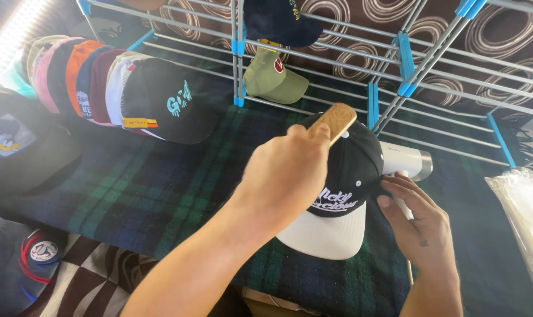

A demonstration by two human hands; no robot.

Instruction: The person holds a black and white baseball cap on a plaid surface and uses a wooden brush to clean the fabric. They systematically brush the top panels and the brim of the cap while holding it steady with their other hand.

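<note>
Left hand (287, 173) grips wooden brush (334, 122) atop black cap (348, 176); right hand (422, 223) steadies cap's side.

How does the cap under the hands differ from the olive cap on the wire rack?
The black cap has a white brim and pale lettering; the olive cap is one colour with a small red patch. The black cap lies on the plaid cloth between the left hand and right hand; the olive cap rests untouched. Both are brimmed caps.

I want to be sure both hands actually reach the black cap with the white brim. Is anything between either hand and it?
Nothing visible is. The left hand presses a tan wooden-backed brush onto the crown of the black cap with the white brim. The right hand rests at the cap's side, in front of a white handheld appliance.
</note>
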